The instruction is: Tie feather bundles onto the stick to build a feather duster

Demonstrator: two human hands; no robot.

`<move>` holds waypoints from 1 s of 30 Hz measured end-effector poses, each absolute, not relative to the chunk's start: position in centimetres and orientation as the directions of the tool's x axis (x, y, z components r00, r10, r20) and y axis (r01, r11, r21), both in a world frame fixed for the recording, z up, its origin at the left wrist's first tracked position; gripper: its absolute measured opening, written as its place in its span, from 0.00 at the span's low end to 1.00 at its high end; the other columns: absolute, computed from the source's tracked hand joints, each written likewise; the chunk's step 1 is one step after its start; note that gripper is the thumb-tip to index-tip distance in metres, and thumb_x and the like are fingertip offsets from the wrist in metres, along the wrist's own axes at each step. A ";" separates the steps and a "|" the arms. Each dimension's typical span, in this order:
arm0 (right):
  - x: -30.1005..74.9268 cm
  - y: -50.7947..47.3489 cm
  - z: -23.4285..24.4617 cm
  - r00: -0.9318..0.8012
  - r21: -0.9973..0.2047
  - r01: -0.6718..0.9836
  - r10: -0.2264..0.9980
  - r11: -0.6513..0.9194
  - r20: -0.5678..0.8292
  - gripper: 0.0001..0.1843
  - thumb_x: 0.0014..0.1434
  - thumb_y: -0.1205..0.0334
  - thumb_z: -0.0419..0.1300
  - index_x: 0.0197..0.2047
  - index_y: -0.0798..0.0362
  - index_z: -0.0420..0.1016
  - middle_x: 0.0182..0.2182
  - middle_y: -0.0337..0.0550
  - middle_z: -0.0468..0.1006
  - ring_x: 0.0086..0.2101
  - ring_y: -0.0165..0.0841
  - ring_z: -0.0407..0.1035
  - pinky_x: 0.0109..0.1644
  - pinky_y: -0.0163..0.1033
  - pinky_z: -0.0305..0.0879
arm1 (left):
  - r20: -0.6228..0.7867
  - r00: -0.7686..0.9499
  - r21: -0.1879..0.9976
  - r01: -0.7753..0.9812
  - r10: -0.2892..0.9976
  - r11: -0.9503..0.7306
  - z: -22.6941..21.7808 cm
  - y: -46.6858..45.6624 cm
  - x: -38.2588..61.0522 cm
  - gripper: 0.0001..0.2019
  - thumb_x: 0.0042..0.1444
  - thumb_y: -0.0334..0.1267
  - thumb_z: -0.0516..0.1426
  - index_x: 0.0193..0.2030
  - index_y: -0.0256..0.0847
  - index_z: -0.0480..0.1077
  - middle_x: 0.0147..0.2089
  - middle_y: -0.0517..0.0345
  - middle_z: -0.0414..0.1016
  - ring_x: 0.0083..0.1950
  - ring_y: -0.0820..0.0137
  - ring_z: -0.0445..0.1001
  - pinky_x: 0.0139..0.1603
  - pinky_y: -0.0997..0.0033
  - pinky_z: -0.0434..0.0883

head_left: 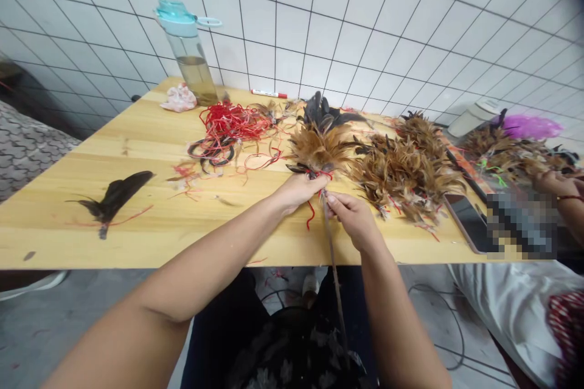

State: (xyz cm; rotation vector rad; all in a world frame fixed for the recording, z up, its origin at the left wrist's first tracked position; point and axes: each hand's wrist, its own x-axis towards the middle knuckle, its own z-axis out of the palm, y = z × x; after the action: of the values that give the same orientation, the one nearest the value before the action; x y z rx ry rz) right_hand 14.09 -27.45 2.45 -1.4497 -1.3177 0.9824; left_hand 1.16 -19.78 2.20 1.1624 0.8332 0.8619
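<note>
My left hand [303,189] is closed on the base of a brown and black feather bundle [319,144], whose tips point away from me. Red string shows around that base, and one red end [311,217] hangs below my fingers. Close beside it, my right hand [350,211] pinches a thin dark strip [334,258] near the bundle's base. The strip runs down past the table edge toward my lap. My fingers partly hide where strip and bundle meet.
A pile of brown feather bundles [401,170] lies to the right, near a phone [466,222]. Red strings [235,121], a water bottle [194,67] and a marker [269,94] are at the back. One black feather bunch [116,194] lies left. Another person's hand [559,185] is far right.
</note>
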 end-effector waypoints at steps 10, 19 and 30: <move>17.4 -28.0 2.5 -0.055 -0.944 -0.192 0.963 -0.270 -0.264 0.21 0.45 0.49 0.71 0.37 0.55 0.82 0.24 0.38 0.75 0.23 0.23 0.64 0.24 0.29 0.52 | -0.066 0.517 0.934 -0.269 0.853 0.235 1.2 -19.6 1.3 0.14 0.43 0.44 0.65 0.30 0.35 0.74 0.26 0.60 0.72 0.33 0.73 0.69 0.40 0.71 0.67; 16.6 -26.6 2.4 -0.058 -0.937 -0.202 0.959 -0.285 -0.279 0.22 0.40 0.45 0.73 0.27 0.57 0.78 0.22 0.38 0.73 0.22 0.21 0.60 0.22 0.27 0.49 | 0.045 0.555 0.981 -0.184 0.830 0.070 0.4 -19.5 0.9 0.18 0.47 0.47 0.65 0.39 0.35 0.77 0.42 0.50 0.80 0.48 0.63 0.74 0.54 0.64 0.67; 18.5 -24.7 0.8 -0.224 -0.729 -0.568 0.924 -0.382 -0.311 0.20 0.48 0.57 0.72 0.45 0.49 0.77 0.30 0.37 0.77 0.21 0.18 0.62 0.16 0.20 0.48 | 0.015 0.526 0.961 -0.243 0.850 0.133 -0.8 -18.2 1.1 0.25 0.43 0.52 0.67 0.46 0.38 0.78 0.50 0.49 0.79 0.58 0.58 0.71 0.62 0.58 0.63</move>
State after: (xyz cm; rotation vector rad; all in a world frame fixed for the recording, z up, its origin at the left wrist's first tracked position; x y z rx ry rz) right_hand 18.55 -24.69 0.80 -0.8951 -0.5807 1.7993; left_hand 1.08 -18.20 -0.77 1.1787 0.6414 0.8765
